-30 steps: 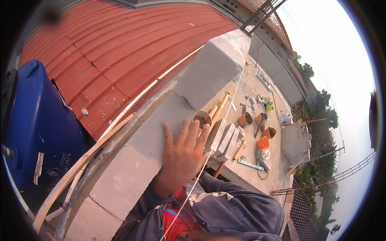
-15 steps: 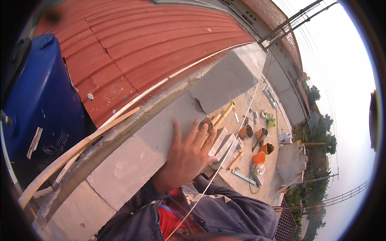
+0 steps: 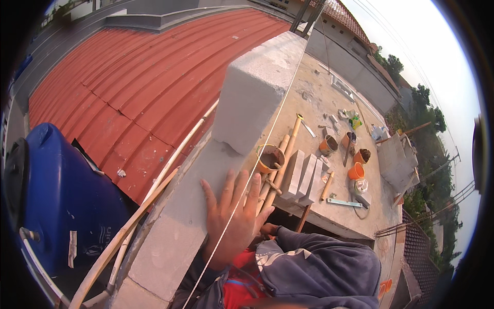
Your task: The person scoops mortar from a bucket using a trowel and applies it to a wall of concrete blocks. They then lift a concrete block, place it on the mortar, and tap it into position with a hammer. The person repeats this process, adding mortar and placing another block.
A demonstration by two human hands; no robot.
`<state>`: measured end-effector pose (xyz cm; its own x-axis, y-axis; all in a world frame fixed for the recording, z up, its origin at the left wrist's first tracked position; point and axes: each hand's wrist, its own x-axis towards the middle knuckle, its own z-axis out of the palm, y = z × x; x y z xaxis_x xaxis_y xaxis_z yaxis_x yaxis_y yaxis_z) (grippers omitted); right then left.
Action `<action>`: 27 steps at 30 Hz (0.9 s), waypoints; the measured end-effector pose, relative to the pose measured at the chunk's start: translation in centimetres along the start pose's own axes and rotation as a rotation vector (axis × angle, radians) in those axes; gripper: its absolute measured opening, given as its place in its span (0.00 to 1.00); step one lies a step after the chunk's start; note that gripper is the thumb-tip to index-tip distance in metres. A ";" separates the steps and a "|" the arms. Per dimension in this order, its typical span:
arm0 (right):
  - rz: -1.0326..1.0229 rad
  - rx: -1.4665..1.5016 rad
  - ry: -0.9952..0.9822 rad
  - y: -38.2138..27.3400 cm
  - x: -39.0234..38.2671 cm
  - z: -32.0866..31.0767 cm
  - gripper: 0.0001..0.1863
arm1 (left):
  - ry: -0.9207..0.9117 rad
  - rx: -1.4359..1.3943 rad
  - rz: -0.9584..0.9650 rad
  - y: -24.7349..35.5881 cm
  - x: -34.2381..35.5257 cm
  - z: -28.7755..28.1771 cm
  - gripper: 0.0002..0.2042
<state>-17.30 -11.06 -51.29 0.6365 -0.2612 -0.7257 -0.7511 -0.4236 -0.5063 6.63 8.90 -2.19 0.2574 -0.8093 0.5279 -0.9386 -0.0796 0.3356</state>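
One broad sweep of red corrugated roof fills the upper left of my view, falling away below the wall I am working on. Next in size is the blue drum at the lower left, standing beside the wall's outer face, with pale pipes curving up along that face between drum and wall. The wall of grey blocks runs from the bottom edge up toward the top centre, and a taller grey block sits on its top course, further along from me. On the right lies the concrete slab, littered with gear: three small grey bricks set side by side near its near edge, wooden handles just left of them, an orange bucket with dark mix inside at the wall's foot, and a few small orange pots further right. My left hand lies flat on the wall top just short of the taller block, fingers spread wide, gripping nothing. A taut white string crosses over that hand and runs along the wall's inner edge. My right hand is hidden; I cannot see it past the dark sleeve.
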 end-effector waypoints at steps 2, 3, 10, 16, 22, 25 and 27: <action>0.024 -0.031 0.005 0.9 -1.0 -0.8 0.26 | 0.011 0.011 0.005 0.0 0.1 -0.2 0.39; 0.039 -0.041 0.009 1.7 -1.5 -0.8 0.26 | 0.005 0.019 0.016 0.3 0.1 -0.1 0.40; 0.108 -0.197 -0.050 6.3 -2.4 -2.0 0.26 | 0.007 0.115 -0.018 0.3 0.0 0.7 0.40; 0.120 -0.164 -0.006 8.2 -2.9 -1.6 0.27 | -0.003 0.140 -0.026 1.2 0.1 1.7 0.39; 0.004 -0.280 0.076 9.8 -2.1 -3.2 0.23 | 0.053 0.196 -0.042 1.1 0.2 2.1 0.39; 0.404 0.564 0.161 5.1 -3.4 -4.9 0.20 | 0.019 0.308 -0.051 1.2 0.5 3.0 0.39; 0.362 0.741 0.234 7.1 -2.7 -5.5 0.25 | -0.001 0.321 -0.078 1.3 0.7 2.8 0.39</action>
<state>-23.42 -18.12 -50.35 0.2940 -0.4774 -0.8280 -0.7837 0.3756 -0.4948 4.92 6.58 -3.58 0.3311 -0.7944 0.5092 -0.9407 -0.3205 0.1115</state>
